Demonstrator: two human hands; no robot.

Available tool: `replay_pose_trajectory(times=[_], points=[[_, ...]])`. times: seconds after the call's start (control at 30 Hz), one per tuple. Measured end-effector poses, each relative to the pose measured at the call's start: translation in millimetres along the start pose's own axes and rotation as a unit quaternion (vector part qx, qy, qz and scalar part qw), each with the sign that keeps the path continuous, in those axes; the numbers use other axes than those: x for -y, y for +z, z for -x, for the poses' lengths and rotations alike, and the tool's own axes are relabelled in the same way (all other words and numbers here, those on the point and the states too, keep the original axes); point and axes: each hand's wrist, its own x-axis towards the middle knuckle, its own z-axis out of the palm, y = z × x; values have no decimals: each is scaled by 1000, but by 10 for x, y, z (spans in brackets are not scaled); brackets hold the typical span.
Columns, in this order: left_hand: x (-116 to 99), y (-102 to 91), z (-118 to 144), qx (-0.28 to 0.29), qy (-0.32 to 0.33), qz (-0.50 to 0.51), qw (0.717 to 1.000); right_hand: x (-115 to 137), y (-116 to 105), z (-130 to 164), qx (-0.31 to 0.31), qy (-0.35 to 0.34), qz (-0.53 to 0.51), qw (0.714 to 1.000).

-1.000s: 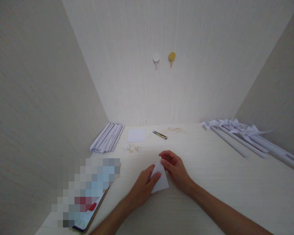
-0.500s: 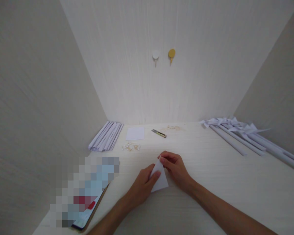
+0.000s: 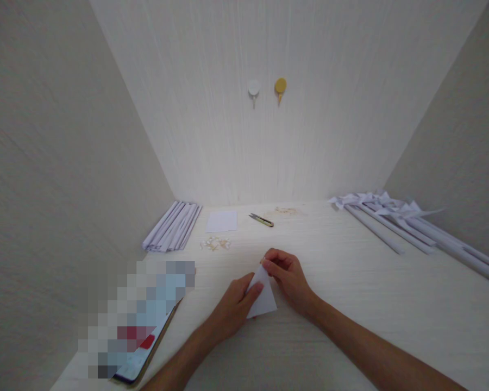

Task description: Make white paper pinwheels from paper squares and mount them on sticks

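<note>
A piece of white paper [image 3: 267, 300], folded to a point at the top, is held a little above the table in the middle of the view. My left hand [image 3: 235, 305] grips its left side, thumb pressed across the front and fingers hidden behind. With thumb and forefinger, my right hand [image 3: 290, 278] pinches the pointed top corner; its other fingers are curled. Beyond my hands lies a pair of thread snips [image 3: 261, 220], left of which is a flat white paper square [image 3: 222, 221]. Small pale bits [image 3: 215, 244] are heaped in front of the square.
Rolled paper sticks [image 3: 173, 227] are stacked at the left wall. Paper pinwheels on sticks [image 3: 387, 222] lie at the right. A phone [image 3: 140, 355], partly blurred, rests at the left front. A white hook [image 3: 253, 88] and a yellow hook [image 3: 280, 86] are on the back wall.
The whole view has shifted slightly, so things appear a little farther left. Both hands keep nearly the same hold on the folded paper.
</note>
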Motion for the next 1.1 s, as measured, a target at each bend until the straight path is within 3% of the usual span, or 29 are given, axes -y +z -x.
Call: replay_pose_trajectory(times=[0.23, 0.4, 0.63, 1.1], points=[[-18, 13, 16, 44, -35, 62, 997, -11, -28, 22, 7, -46, -30, 998], [-8, 12, 22, 49, -53, 88, 993, -18, -19, 9, 12, -16, -29, 999], [-9, -5, 14, 43, -63, 88, 993, 42, 44, 32, 68, 24, 61, 996], [18, -19, 17, 61, -56, 95, 992, 17, 30, 45, 55, 0, 116, 992]])
